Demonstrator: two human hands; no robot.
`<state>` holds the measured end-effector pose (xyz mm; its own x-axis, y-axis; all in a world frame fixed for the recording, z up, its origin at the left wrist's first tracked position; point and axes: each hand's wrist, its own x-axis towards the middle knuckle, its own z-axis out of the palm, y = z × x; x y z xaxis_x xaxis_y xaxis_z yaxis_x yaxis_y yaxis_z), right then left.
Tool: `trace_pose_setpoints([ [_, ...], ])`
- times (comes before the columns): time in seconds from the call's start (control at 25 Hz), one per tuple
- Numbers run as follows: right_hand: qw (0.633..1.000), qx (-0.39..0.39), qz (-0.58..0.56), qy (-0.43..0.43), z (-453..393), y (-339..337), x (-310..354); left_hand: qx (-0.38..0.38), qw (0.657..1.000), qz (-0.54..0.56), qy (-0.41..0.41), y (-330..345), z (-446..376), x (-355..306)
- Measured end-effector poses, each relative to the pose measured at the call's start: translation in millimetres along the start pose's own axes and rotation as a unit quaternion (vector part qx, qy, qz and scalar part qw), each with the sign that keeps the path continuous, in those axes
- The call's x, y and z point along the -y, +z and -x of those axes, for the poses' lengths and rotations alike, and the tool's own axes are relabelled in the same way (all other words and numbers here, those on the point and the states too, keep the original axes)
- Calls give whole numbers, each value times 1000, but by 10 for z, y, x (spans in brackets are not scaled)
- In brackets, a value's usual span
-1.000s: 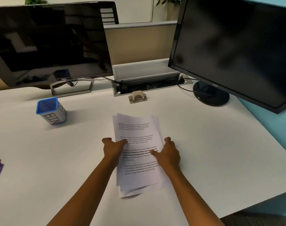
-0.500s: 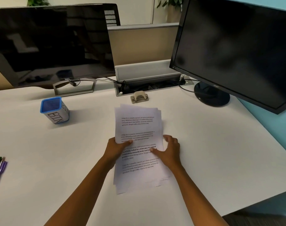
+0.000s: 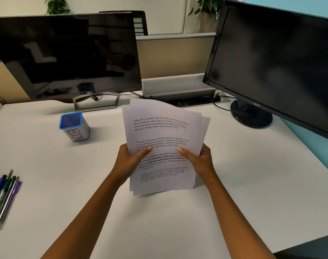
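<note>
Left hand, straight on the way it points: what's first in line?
The left hand grips the paper sheets, so it meets those first. Beyond them, probably the grey cable tray behind; depth is unclear.

A loose stack of white printed paper sheets, edges fanned unevenly, stands tilted above the worktop's middle, gripped at both sides.

Bare forearms, short-nailed fingers
</note>
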<state>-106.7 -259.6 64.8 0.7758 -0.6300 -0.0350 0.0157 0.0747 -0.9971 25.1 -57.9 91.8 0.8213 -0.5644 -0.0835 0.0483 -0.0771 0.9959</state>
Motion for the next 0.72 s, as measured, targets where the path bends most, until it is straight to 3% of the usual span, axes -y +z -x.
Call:
trace_pose_setpoints([
  [0.28, 997, 13, -14, -77, -81, 252, 434, -63, 989, 34, 132, -53, -5, -278],
  [0.56, 998, 19, -17, -50, -68, 275, 352, -63, 992, 34, 102, -14, -37, -239],
  [0.72, 998, 23, -14, -52, -95, 319, 368, -75, 988, 11, 132, -59, -67, -286],
])
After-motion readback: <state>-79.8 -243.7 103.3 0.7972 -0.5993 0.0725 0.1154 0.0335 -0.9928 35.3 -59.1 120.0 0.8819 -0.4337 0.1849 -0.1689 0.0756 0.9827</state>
